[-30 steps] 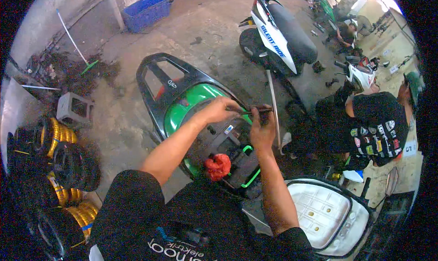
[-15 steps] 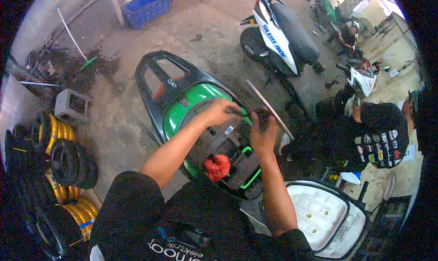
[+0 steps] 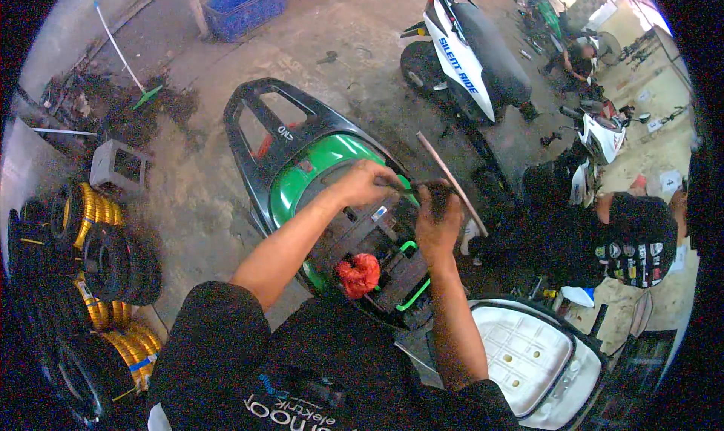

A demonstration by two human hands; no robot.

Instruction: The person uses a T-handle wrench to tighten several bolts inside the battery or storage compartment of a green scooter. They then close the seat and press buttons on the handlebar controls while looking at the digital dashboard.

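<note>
Over the opened seat area of a scooter with a green rear body [image 3: 286, 193], both my hands work close together. My left hand [image 3: 366, 184] is closed in a pinch, its fingertips pointing right. Facing it, my right hand [image 3: 439, 218] has its fingers curled at the compartment's far right edge. Whatever lies in either hand is dark and too small to make out. A crumpled red cloth [image 3: 358, 275] rests on the black compartment, nearer to me. Beside it shows a bright green handle-like strip [image 3: 414, 295]. The black rear rack [image 3: 243, 148] extends beyond the body.
A white seat underside [image 3: 520, 348] lies at my lower right. A co-worker in black [image 3: 630, 239] bends down on the right, near a pale rod [image 3: 452, 182]. A white and black motorcycle [image 3: 456, 61] stands ahead. Tyres [image 3: 117, 261] and yellow-wrapped rings are stacked left.
My hands stay at nearly the same spot, with only slight finger movement. The co-worker on the right has bent lower. The whole view has shifted a little.
</note>
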